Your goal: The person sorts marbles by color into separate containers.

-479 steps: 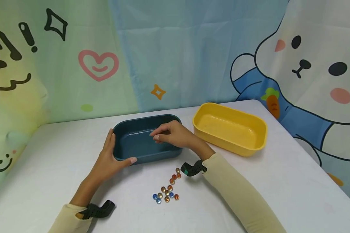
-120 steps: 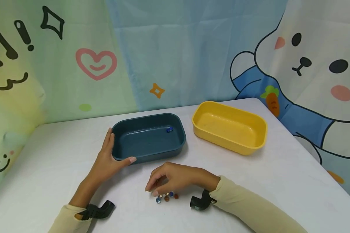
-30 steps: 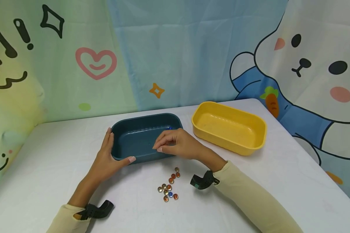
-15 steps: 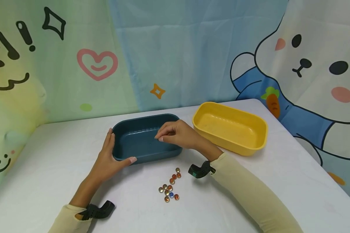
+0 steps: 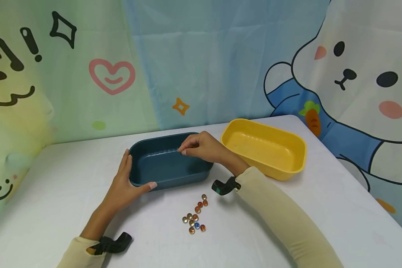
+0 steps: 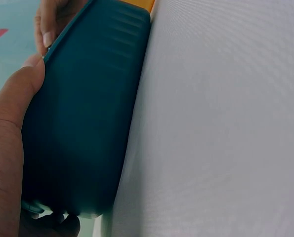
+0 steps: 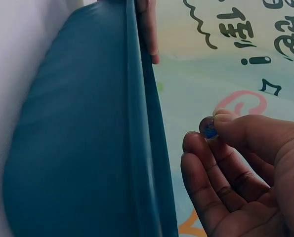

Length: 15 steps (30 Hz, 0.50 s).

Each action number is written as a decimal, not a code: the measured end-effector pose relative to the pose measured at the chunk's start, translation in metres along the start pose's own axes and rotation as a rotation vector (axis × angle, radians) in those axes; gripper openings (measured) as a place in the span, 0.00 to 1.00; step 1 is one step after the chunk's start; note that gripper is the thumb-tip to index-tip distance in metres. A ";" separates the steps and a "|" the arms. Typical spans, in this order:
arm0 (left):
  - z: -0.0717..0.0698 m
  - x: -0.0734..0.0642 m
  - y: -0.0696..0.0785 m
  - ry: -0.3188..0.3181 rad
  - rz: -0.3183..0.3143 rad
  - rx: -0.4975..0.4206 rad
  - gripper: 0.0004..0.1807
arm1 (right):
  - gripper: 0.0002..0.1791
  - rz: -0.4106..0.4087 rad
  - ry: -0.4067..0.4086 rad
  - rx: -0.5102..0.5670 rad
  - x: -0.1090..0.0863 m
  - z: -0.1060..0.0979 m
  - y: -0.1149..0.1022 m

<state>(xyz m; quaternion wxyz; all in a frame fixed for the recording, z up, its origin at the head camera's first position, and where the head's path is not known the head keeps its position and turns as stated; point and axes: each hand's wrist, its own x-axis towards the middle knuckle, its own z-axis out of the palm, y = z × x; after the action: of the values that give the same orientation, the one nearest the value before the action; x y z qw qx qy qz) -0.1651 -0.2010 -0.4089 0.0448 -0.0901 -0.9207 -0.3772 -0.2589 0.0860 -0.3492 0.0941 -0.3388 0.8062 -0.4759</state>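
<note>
1. From my camera feed I see a white-covered bench beneath the teal tray.
2. The yellow tray sits just right of the teal tray, angled.
3. I see the left hand spread around the teal tray's near-left corner, thumb on the near rim, fingers along the left end.
4. The right hand hangs over the teal tray's right part, thumb and fingertips pinching.
5. Loose marbles lie in front of the teal tray, between both forearms.
6. The pinched blue-and-clear marble is at the right hand's fingertips, above the teal tray's rim.
</note>
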 end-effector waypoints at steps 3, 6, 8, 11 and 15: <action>0.000 0.001 0.000 0.001 0.004 0.002 0.66 | 0.08 0.016 0.011 -0.025 0.005 -0.002 0.001; 0.000 0.001 0.000 0.001 0.003 0.005 0.66 | 0.08 0.043 0.022 -0.037 0.009 -0.004 0.001; 0.000 0.001 0.001 0.001 0.005 0.005 0.66 | 0.08 0.062 0.024 -0.041 0.011 -0.005 0.000; 0.000 0.001 0.000 -0.004 0.003 0.000 0.66 | 0.09 0.088 0.018 -0.047 0.014 -0.006 0.001; 0.000 0.001 0.000 -0.009 -0.006 -0.001 0.65 | 0.10 0.128 0.012 -0.048 0.019 -0.008 0.003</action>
<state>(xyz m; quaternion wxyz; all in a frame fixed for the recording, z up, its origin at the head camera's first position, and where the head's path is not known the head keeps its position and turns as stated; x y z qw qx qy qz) -0.1658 -0.2012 -0.4090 0.0393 -0.0892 -0.9209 -0.3775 -0.2786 0.0809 -0.3443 0.1113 -0.2857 0.8381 -0.4512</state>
